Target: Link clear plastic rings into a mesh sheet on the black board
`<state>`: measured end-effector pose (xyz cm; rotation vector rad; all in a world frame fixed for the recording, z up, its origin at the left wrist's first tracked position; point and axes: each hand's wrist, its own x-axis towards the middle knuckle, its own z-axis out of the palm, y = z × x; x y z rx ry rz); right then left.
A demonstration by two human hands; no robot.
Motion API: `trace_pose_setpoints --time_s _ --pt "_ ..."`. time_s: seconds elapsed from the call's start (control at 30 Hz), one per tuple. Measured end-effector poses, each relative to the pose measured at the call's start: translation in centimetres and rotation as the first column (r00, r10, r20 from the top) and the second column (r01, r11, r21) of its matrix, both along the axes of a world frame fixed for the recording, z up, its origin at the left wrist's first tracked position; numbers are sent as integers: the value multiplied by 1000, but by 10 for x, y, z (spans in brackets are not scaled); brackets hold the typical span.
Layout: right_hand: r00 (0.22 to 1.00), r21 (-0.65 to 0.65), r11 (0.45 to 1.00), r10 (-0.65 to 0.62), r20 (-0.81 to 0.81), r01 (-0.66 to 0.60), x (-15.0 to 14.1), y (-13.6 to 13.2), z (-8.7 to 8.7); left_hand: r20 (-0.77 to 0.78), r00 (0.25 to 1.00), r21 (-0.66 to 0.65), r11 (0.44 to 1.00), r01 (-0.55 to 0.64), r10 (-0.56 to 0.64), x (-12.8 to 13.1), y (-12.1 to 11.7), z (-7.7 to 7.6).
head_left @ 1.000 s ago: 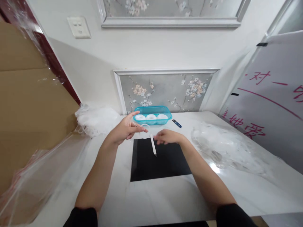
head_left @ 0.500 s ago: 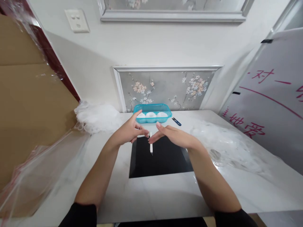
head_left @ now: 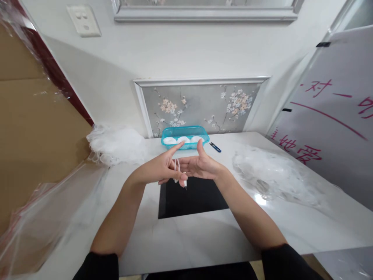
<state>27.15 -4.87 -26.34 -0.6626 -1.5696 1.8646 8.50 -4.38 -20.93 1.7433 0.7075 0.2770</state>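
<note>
Thin white cord (head_left: 177, 171) is looped around the fingers of my left hand (head_left: 155, 170), whose thumb points up and away from the other fingers. My right hand (head_left: 205, 166) faces it, palm showing, with the thumb raised and fingers stretched out. Its fingertips reach the cord and overlap my left fingers; exact contact is hidden. Below the fingertips, a thin white tool with a dark pointed tip (head_left: 185, 184) lies on the black mat (head_left: 192, 202), mostly covered by my hands.
A blue basket (head_left: 186, 129) with white cord rolls stands by the wall, beside dark blue thread snips (head_left: 215, 147). A white cord heap (head_left: 116, 146) lies left. At right is a clear plastic bag (head_left: 274, 175) with white contents. Cardboard (head_left: 37, 128) borders the left side.
My hands have come closer together and overlap more. My right hand has turned its palm into view with the thumb up. The cord loops around my left fingers now show clearly.
</note>
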Motion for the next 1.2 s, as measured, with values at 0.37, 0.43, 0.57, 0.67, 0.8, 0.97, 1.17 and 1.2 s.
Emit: trace_pose_setpoints --time_s 0.37,0.43,0.57,0.67,0.8,0.97,1.17,1.2 --pt "964 137 971 -165 -207 196 22 -19 25 67 963 148 952 -267 259 -7 -15 12" --pt "958 265 924 -240 -154 274 19 -25 27 67 975 150 964 -221 213 -7 -17 13" --pt "729 443 619 -672 -127 648 0 -20 18 35 985 235 957 -170 167 2 -25 6" --pt "581 170 556 -789 -197 813 -9 -7 7 -1 987 353 924 -150 160 15 -31 -6" --pt "540 -298 670 -733 -414 680 -6 13 -4 57 979 505 840 -197 195 24 -25 -18" --pt "520 28 550 -772 -366 835 10 70 -16 43 957 451 849 -274 286 -8 5 -8" --pt "377 785 536 -827 416 310 9 173 -26 12 880 401 804 -440 475 -75 12 17" --pt "373 782 571 -802 467 249 6 185 -28 -15 880 396 811 -431 475 -81 9 19"
